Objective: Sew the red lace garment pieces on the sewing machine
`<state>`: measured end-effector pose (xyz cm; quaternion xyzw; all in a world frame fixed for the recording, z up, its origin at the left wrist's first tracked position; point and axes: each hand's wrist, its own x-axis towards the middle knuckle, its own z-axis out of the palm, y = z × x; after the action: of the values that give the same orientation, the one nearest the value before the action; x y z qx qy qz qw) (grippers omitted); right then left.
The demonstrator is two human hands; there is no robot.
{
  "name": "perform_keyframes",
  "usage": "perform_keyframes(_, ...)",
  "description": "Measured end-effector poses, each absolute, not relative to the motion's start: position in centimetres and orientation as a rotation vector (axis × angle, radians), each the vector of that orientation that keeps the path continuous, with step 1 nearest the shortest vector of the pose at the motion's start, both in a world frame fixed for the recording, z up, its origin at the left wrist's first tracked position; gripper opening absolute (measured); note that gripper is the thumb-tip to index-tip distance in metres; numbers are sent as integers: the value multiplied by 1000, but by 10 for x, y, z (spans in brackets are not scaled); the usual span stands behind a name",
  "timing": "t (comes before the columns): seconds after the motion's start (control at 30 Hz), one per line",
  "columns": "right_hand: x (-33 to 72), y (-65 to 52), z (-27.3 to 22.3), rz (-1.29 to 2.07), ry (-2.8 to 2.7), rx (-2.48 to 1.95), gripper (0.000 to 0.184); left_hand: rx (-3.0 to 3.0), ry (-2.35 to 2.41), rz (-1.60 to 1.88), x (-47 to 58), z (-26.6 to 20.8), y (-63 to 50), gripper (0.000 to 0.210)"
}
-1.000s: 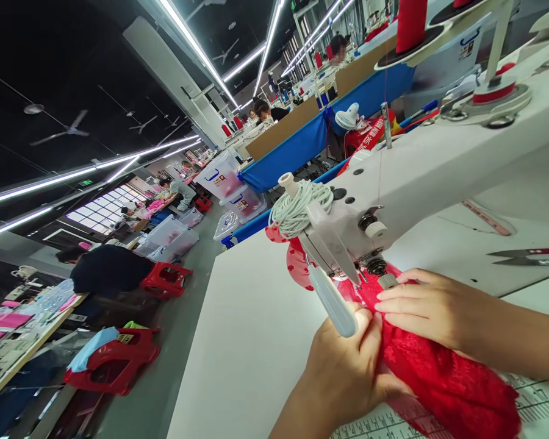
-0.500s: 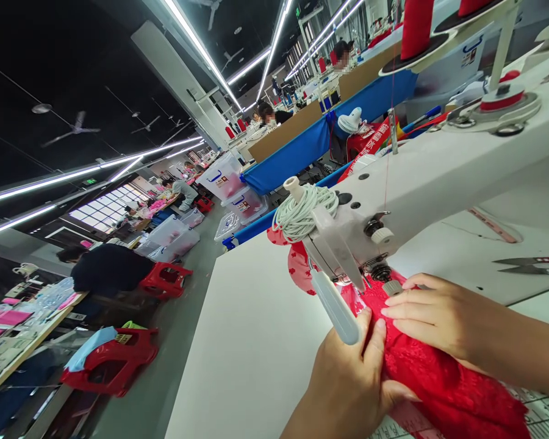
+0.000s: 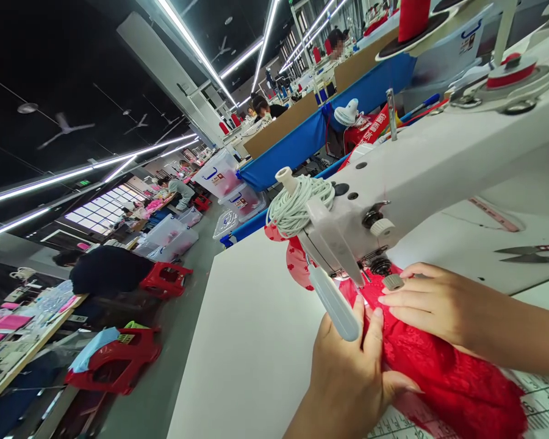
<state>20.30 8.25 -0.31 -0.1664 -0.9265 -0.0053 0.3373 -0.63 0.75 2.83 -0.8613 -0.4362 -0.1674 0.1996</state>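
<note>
Red lace fabric (image 3: 443, 372) lies under the head of a white sewing machine (image 3: 430, 152) and spreads towards me over the bed. My left hand (image 3: 352, 372) rests on its left edge close to the needle area, fingers stretched forward and thumb out to the side. On top of the lace, my right hand (image 3: 432, 302) lies flat with its fingers pointing left, just below a tension knob (image 3: 393, 281). A grey lever (image 3: 336, 305) hangs in front of my left fingertips. The needle tip and presser foot are mostly hidden.
A coil of pale green cord (image 3: 299, 204) hangs on the machine head. Thread snips (image 3: 531, 253) lie at the right on the white table (image 3: 242, 329). Red stools (image 3: 114, 360), plastic boxes (image 3: 219, 174) and people at other machines are beyond.
The view has shifted slightly. Both hands stay on the red lace in nearly the same place, and the fabric has moved little, if at all.
</note>
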Motion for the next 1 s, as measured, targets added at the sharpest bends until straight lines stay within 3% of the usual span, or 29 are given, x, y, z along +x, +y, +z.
perform_keyframes(0.37,203,89,-3,53,-2397,-425,32,-2405,-1262,-345,-17,17,10,78)
perform_keyframes(0.87,204,93,-5,49,-2513,-528,39,-2437,-1199,-403,-21,22,21,67)
perform_keyframes(1.0,206,94,-8,49,-2545,-549,48,-2435,-1201,-390,-21,22,20,66)
